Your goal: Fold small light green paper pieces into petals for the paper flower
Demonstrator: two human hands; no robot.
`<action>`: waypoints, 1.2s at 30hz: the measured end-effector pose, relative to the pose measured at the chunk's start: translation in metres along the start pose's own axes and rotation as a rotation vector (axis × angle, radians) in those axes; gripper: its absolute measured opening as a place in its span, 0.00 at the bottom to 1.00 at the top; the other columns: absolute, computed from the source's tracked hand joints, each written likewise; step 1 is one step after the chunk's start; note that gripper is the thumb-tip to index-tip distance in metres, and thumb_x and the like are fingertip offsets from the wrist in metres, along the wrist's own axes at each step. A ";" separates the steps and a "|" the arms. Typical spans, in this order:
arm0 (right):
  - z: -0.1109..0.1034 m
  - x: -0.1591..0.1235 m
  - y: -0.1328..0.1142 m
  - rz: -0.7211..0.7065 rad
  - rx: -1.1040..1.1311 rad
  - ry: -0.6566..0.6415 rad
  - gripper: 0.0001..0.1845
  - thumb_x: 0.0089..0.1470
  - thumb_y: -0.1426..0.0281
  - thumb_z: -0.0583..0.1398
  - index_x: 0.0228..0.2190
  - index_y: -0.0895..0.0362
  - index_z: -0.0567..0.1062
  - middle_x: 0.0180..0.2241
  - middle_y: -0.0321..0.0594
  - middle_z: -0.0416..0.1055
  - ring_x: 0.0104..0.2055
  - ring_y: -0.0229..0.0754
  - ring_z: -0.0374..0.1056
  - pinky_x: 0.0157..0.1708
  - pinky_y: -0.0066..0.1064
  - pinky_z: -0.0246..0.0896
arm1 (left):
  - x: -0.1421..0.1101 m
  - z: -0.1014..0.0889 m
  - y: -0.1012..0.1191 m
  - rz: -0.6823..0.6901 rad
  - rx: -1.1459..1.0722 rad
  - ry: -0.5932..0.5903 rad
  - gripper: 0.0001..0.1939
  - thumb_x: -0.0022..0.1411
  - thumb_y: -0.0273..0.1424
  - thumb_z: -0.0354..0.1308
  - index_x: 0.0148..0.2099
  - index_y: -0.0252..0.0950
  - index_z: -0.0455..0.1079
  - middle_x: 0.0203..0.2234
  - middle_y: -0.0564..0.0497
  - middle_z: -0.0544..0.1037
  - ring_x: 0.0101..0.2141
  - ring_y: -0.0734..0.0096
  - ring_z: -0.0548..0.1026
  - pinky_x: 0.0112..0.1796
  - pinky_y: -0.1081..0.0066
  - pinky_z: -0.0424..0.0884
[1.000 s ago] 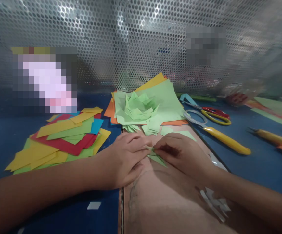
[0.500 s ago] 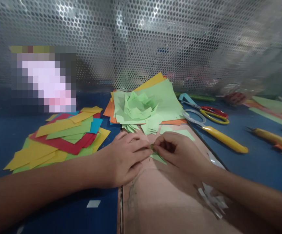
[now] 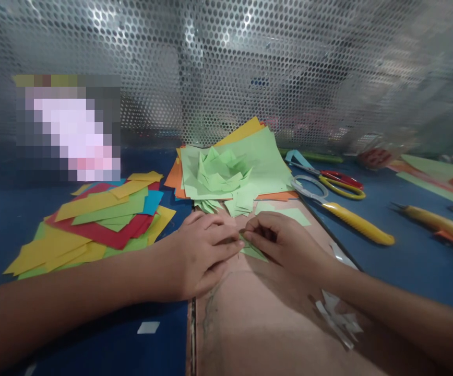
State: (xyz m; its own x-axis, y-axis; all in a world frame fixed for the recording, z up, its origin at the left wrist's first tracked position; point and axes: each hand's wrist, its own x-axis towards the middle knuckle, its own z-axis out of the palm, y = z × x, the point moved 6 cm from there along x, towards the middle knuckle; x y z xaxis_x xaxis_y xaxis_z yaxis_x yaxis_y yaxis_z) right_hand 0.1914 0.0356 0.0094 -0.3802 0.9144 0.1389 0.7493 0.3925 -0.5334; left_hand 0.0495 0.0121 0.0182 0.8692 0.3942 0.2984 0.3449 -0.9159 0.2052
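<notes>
Flat on the pinkish board lies my left hand, its fingers stretched toward a small piece of light green paper. Its fingertips rest at the paper's left end. My right hand pinches that paper between thumb and forefinger, close to the left fingertips. Part of the paper is hidden under the fingers. Just beyond the hands, loose green paper pieces lie on the board. A folded green paper ring with pointed tips sits behind them on a stack of coloured sheets.
Left of the board is a pile of coloured paper pieces. On the blue surface at right are scissors, a yellow-handled tool with a ring and another yellow tool. Clear strips lie beneath my right forearm. A perforated metal panel stands behind.
Both hands hold nearly the same pose on the green paper, with only a slight shift of the right fingers. The whole view has moved a little.
</notes>
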 end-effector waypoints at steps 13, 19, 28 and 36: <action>-0.002 0.000 -0.008 -0.072 -0.020 0.001 0.09 0.56 0.73 0.55 0.25 0.57 0.68 0.25 0.35 0.68 0.29 0.38 0.62 0.29 0.27 0.53 | 0.002 -0.002 0.001 -0.011 -0.010 -0.029 0.15 0.62 0.28 0.48 0.50 0.35 0.68 0.47 0.46 0.72 0.49 0.59 0.62 0.48 0.58 0.53; 0.000 0.001 -0.007 -0.035 0.000 -0.001 0.08 0.54 0.73 0.56 0.23 0.57 0.69 0.23 0.34 0.67 0.26 0.36 0.60 0.26 0.26 0.52 | 0.003 -0.002 -0.001 -0.021 -0.019 -0.032 0.15 0.62 0.29 0.47 0.50 0.35 0.68 0.47 0.46 0.72 0.49 0.58 0.63 0.49 0.57 0.53; 0.001 -0.003 0.002 0.044 0.065 0.013 0.05 0.53 0.71 0.57 0.27 0.56 0.72 0.24 0.34 0.69 0.24 0.35 0.60 0.22 0.25 0.53 | 0.002 -0.003 0.000 -0.027 -0.029 -0.026 0.14 0.62 0.29 0.48 0.48 0.36 0.68 0.46 0.47 0.73 0.48 0.59 0.64 0.48 0.58 0.54; -0.002 -0.004 -0.004 -0.006 -0.032 0.053 0.07 0.51 0.75 0.57 0.23 0.57 0.71 0.22 0.34 0.68 0.24 0.35 0.61 0.23 0.25 0.54 | 0.002 -0.002 0.001 -0.021 -0.038 -0.031 0.14 0.63 0.29 0.46 0.49 0.36 0.68 0.48 0.47 0.72 0.48 0.58 0.64 0.48 0.57 0.53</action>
State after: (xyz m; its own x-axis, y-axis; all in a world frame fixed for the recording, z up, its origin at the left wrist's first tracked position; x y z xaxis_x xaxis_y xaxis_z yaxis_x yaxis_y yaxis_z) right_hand 0.1915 0.0309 0.0127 -0.3555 0.9158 0.1867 0.7646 0.3999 -0.5055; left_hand 0.0508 0.0127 0.0214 0.8727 0.4103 0.2647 0.3500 -0.9036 0.2469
